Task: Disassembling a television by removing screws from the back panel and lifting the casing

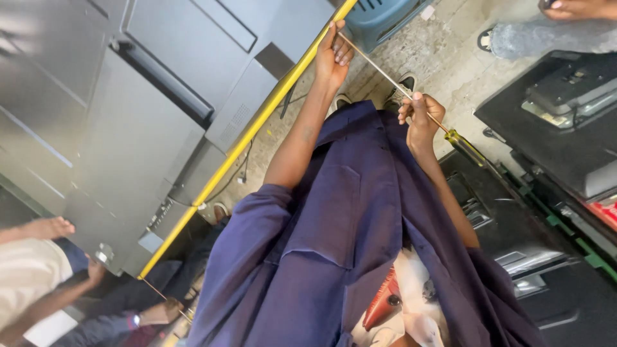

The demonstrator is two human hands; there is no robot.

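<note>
I look down along my own blue coverall (pixel 347 231) to my shoes on the concrete floor. My right hand (pixel 421 115) is closed around the thin metal shaft of a long screwdriver (pixel 385 75), just in front of its yellow and black handle (pixel 468 149). My left hand (pixel 334 56) pinches the far tip end of the same shaft. That hand sits right beside the yellow edge strip (pixel 257 125) of a large grey flat-screen back panel (pixel 128 128).
Black electronic casings (pixel 559 128) are stacked at the right. A blue plastic crate (pixel 382 19) stands ahead of my feet. Another person's leg and hand (pixel 565 26) show at top right. Other people's arms (pixel 45 257) are at bottom left. A red object (pixel 380 302) lies below.
</note>
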